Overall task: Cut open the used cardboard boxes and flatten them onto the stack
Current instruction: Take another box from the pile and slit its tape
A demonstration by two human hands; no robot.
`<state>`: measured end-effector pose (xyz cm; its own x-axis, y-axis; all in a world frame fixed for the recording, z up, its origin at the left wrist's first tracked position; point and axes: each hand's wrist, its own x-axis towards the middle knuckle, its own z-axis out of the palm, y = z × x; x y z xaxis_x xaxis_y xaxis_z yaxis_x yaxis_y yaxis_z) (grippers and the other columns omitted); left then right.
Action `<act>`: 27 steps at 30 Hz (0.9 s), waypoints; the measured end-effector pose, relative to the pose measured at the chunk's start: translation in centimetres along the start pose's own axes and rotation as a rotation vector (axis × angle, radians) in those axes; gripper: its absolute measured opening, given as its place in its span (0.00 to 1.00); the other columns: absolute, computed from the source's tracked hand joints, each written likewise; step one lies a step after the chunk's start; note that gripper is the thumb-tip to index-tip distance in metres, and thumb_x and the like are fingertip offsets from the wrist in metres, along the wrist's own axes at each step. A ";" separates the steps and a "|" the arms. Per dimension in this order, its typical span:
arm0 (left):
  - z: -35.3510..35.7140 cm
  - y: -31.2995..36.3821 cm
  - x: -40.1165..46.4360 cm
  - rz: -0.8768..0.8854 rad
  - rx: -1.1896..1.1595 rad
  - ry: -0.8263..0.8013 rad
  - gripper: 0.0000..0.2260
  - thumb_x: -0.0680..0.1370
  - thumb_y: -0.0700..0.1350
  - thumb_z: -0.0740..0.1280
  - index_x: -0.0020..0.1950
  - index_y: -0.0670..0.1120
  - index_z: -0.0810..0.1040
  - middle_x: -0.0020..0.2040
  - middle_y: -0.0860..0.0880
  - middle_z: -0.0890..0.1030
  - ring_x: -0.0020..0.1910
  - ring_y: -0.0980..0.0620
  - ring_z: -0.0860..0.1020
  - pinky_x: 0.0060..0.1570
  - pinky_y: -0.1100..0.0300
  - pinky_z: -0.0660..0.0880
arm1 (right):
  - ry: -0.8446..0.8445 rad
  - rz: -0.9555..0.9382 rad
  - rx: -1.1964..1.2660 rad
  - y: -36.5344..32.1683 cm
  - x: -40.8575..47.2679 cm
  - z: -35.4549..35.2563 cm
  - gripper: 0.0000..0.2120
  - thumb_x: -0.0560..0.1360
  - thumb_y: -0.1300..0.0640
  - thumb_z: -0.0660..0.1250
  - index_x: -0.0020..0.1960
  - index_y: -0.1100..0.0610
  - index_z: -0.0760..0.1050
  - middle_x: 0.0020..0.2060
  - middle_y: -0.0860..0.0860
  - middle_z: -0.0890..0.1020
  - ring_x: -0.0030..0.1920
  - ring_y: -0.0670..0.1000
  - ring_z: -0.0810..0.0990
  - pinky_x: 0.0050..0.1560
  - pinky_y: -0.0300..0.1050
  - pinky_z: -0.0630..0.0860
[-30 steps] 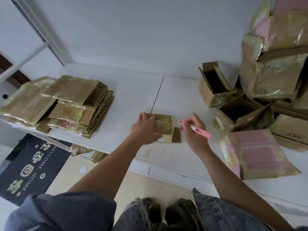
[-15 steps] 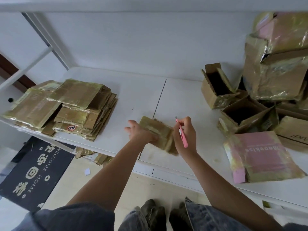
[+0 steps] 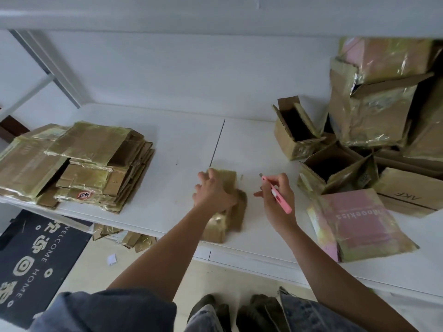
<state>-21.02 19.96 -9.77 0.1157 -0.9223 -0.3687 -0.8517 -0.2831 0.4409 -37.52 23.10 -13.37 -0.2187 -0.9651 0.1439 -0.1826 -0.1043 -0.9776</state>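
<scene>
The small box lies at the middle of the table, already collapsed; the flattening step looks nearly done. The left hand presses on it with fingers curled over its far edge, while the right hand pinches the pink cutter just beside it (blade up, clear of the cardboard). Next it must travel left onto the stack. Half a second ago the box sat tilted between both hands; now it's flatter, and the right hand has drawn away.
</scene>
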 end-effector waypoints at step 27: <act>-1.4 -3.8 1.6 0.336 -0.179 -0.145 0.31 0.71 0.36 0.74 0.73 0.48 0.70 0.77 0.53 0.63 0.78 0.53 0.54 0.76 0.43 0.49 | -0.084 0.100 0.105 1.3 0.1 3.1 0.05 0.81 0.61 0.63 0.47 0.62 0.70 0.42 0.60 0.79 0.44 0.55 0.80 0.42 0.48 0.76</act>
<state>-16.86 19.20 -10.93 -0.2379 -0.9282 -0.2862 -0.7258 -0.0260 0.6875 -34.82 22.13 -15.14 -0.1493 -0.9881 0.0362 -0.0623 -0.0271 -0.9977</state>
